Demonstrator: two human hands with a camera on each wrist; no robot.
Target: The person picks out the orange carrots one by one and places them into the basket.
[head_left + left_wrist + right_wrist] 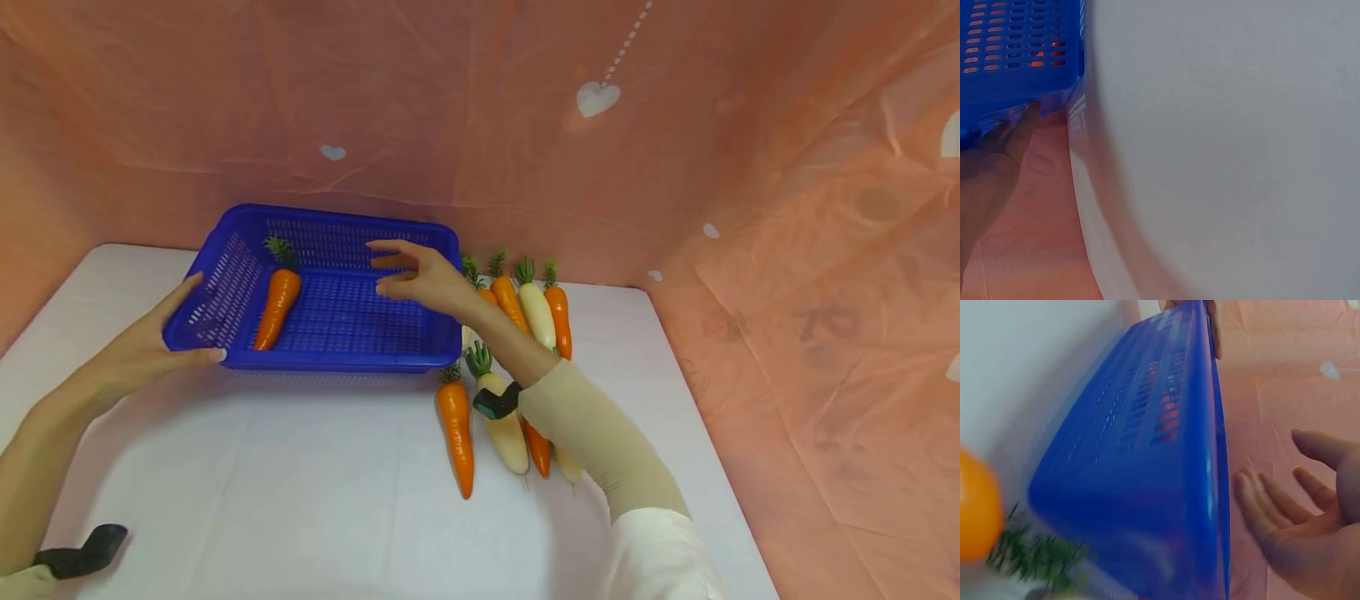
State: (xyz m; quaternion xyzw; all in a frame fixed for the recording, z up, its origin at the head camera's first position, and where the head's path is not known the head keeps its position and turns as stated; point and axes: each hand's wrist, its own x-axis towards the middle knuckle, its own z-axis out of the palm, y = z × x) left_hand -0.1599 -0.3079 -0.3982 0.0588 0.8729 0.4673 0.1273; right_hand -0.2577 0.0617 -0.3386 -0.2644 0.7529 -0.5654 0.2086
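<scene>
My left hand (153, 346) grips the near left corner of a blue plastic basket (337, 362), thumb along the front rim and fingers at the left side. In the left wrist view its fingertips sit under the basket's rim (1022, 84). One orange carrot (278, 302) with a green top leans inside at the left end. Over the basket's right end hovers my right hand (429, 279), holding nothing, its fingers spread and loosely bent. The right wrist view has that hand (1310, 534) beside the basket's rim (1207, 475).
Right of the basket lie several carrots (456, 429) and white radishes (506, 429), partly hidden under my right forearm. The white tabletop (300, 483) meets an orange cloth backdrop (487, 125) with white hearts at the back and right.
</scene>
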